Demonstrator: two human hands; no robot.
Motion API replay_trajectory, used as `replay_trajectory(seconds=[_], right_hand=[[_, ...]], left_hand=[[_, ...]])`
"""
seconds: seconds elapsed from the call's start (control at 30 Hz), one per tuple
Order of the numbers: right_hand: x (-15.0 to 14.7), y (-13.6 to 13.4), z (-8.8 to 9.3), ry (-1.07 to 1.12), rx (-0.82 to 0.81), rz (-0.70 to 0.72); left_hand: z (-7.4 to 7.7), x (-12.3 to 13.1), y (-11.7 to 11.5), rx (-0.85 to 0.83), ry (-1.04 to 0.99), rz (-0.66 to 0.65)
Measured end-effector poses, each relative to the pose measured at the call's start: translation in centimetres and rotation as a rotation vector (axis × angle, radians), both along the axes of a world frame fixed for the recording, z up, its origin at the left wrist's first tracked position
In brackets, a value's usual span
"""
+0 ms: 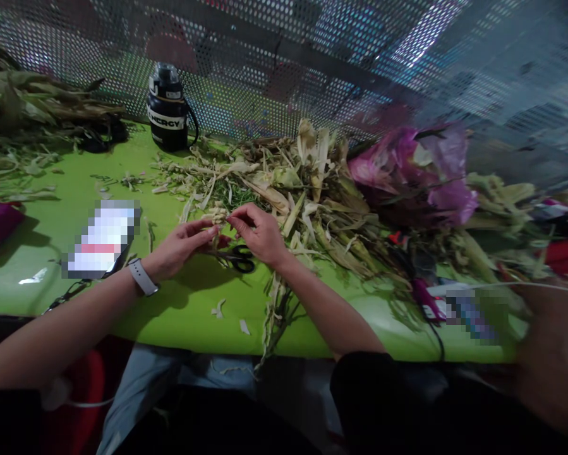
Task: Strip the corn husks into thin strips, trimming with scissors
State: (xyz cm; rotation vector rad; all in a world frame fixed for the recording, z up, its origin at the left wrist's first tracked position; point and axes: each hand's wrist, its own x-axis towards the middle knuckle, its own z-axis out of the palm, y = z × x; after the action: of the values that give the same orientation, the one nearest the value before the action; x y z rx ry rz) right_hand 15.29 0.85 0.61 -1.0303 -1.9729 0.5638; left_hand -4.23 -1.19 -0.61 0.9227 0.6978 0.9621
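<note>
Over the green table [184, 316], my left hand [182, 248] and my right hand [259, 235] meet, both pinched on a small pale strip of dried husk [218, 217] held between their fingertips. My left wrist wears a watch with a white band [142, 277]. Black-handled scissors [239, 258] lie on the table just under my right hand. A large heap of dried husks and leaves [312, 189] spreads behind and to the right of my hands.
A black bottle [167, 107] stands at the back by the perforated metal wall. A blurred-out phone [102, 239] lies left of my left hand. Pink plastic bags [407, 170] sit at the right. More dried leaves [23, 107] are piled far left. Small husk scraps [218, 309] lie near the front edge.
</note>
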Motion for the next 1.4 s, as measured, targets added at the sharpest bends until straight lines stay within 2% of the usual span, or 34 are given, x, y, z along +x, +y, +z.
replay_trajectory(seconds=[0.13, 0.37, 0.53, 0.8, 0.9, 0.97, 1.03, 1.1, 1.17, 1.23, 1.27, 1.33, 1.4], right_hand=[[-0.1, 0.0, -0.1, -0.045, 0.082, -0.064], [0.6, 0.9, -0.5, -0.039, 0.236, -0.226], [1.6, 1.6, -0.2, 0.005, 0.283, -0.316], [3.3, 3.4, -0.1, 0.155, 0.213, -0.417], [3.4, 3.8, -0.3, 0.2, 0.137, -0.402], [3.3, 3.9, -0.1, 0.215, 0.066, -0.371], [3.4, 3.7, 0.4, 0.158, -0.052, -0.269], [3.6, 3.4, 1.1, -0.002, -0.243, -0.051], [3.7, 3.0, 1.8, -0.197, -0.45, 0.234], [3.7, 2.9, 2.4, -0.331, -0.591, 0.47], [3.5, 3.0, 2.7, -0.354, -0.627, 0.539], [3.1, 3.6, 3.3, -0.298, -0.65, 0.549], [2.6, 4.8, 3.9, -0.086, -0.602, 0.39]], left_hand=[[-0.6, 0.0, 0.1, 0.021, 0.073, -0.143], [-0.3, -0.2, 0.1, 0.036, 0.217, -0.256], [-0.1, -0.3, 0.1, 0.08, 0.243, -0.273], [-0.6, -0.7, 0.0, -0.015, 0.255, -0.558], [-0.4, -0.8, 0.0, -0.043, 0.249, -0.53], [0.0, -1.0, 0.1, -0.052, 0.252, -0.478], [0.4, -1.2, 0.0, -0.055, 0.248, -0.457], [0.8, -1.4, 0.0, -0.051, 0.229, -0.474], [1.1, -1.7, 0.0, -0.05, 0.207, -0.511], [1.3, -1.8, -0.1, -0.05, 0.202, -0.581], [1.3, -1.8, -0.1, -0.049, 0.204, -0.619], [1.2, -1.8, -0.1, -0.039, 0.206, -0.684], [1.1, -1.8, 0.0, -0.03, 0.201, -0.707]])
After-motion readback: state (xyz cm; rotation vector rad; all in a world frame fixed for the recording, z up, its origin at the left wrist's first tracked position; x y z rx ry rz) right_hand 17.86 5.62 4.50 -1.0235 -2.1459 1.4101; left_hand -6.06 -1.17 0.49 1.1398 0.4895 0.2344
